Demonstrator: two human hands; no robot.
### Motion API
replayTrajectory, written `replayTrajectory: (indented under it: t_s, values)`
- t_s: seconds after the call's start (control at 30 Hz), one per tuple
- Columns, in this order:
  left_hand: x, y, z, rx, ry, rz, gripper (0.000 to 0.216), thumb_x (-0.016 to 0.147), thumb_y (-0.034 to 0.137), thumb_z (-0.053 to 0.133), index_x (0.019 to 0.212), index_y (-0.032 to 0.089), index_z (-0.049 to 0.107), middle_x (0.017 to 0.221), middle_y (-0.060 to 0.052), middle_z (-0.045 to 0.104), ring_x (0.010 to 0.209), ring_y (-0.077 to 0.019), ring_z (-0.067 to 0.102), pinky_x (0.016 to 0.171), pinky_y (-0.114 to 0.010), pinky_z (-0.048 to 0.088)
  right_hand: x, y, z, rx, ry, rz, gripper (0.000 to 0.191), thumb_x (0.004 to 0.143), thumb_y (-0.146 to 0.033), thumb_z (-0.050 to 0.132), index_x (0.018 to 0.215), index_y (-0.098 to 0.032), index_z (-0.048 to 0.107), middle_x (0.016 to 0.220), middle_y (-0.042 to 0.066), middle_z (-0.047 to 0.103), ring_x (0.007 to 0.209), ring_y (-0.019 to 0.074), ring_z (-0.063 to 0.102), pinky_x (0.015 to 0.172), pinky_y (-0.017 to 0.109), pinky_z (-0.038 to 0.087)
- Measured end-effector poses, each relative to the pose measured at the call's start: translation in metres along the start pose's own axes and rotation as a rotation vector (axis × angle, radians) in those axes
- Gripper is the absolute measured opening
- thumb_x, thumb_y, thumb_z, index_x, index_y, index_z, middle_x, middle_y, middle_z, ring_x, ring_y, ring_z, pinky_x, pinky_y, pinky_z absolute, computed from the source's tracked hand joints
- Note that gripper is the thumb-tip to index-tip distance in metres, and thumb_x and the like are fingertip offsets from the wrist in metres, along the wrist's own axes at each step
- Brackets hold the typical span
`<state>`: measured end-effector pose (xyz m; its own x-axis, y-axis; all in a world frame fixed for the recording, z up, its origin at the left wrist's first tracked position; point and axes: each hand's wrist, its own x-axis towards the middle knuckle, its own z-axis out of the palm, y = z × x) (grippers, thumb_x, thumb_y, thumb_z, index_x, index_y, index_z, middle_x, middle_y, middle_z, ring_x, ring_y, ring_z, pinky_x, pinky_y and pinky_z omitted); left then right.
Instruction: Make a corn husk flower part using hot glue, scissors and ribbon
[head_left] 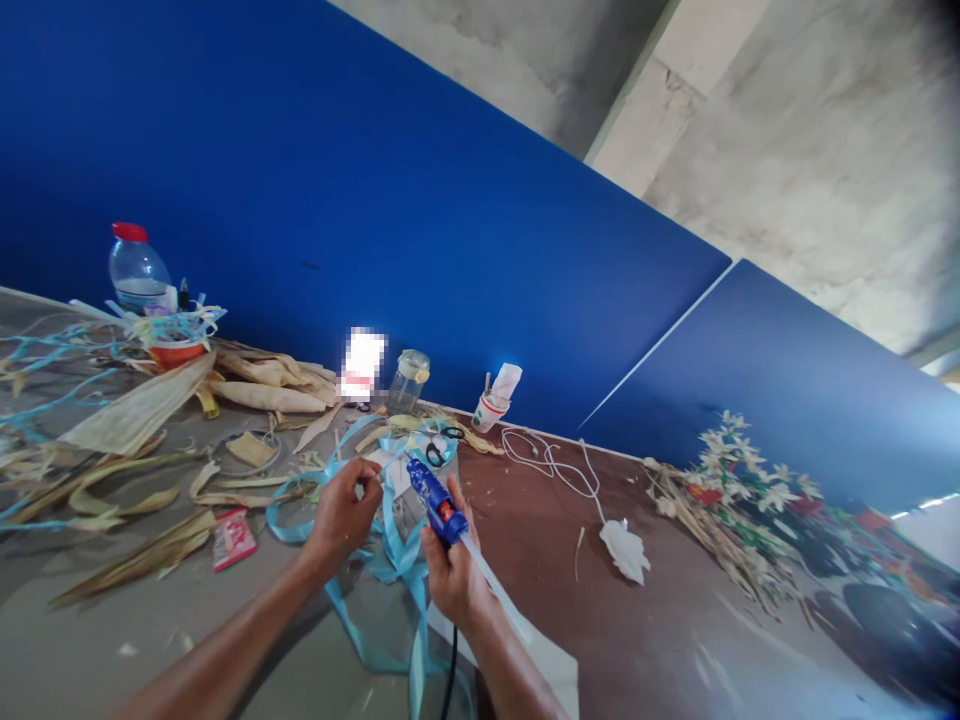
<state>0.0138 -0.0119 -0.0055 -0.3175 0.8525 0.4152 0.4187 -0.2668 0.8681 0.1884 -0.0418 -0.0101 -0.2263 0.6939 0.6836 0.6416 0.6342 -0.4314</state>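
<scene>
My right hand (454, 570) is wrapped round a blue hot glue gun (435, 500), its nozzle pointing up and left. A long translucent glue stick (495, 585) sticks out of the gun's back end, and a black cord (451, 670) hangs below. Just left of the nozzle, my left hand (345, 510) is closed in a pinch; what sits between its fingertips is too small to make out. Light blue ribbon (405, 555) lies in loops under and between both hands. Beyond the nozzle are black-handled scissors (435, 455), partly among the ribbon.
Dried corn husks (270, 385) cover the left of the table, with a pink packet (233, 540). Along the blue partition (450, 250) stand a red-capped bottle (139, 270), a clear jar (409, 380) and a white cup (489, 412). A white cable (555, 465) and artificial flowers (750, 470) lie rightward.
</scene>
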Motion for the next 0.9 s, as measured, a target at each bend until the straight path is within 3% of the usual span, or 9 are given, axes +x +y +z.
replayTrajectory:
  t_s: [0.67, 0.9]
  values:
    - [-0.0005, -0.0017, -0.002, 0.197, 0.068, 0.302, 0.011, 0.078, 0.018, 0.042, 0.068, 0.023, 0.045, 0.079, -0.007, 0.065, 0.078, -0.0211, 0.06, 0.075, -0.033, 0.045, -0.0042, -0.0011, 0.0018, 0.029, -0.013, 0.023, 0.055, 0.092, -0.037, 0.042, 0.142, -0.019, 0.03, 0.125, 0.017, 0.056, 0.12, 0.0314, 0.05, 0.096, 0.054, 0.043]
    - [0.0004, 0.0005, -0.0031, 0.168, 0.057, 0.274, 0.01, 0.075, 0.019, 0.044, 0.066, 0.023, 0.046, 0.078, -0.006, 0.065, 0.079, -0.0205, 0.06, 0.077, -0.034, 0.045, -0.0044, -0.0015, 0.0029, 0.01, -0.004, 0.021, 0.054, 0.093, -0.038, 0.04, 0.142, -0.019, 0.029, 0.126, 0.017, 0.055, 0.121, 0.0308, 0.049, 0.096, 0.054, 0.044]
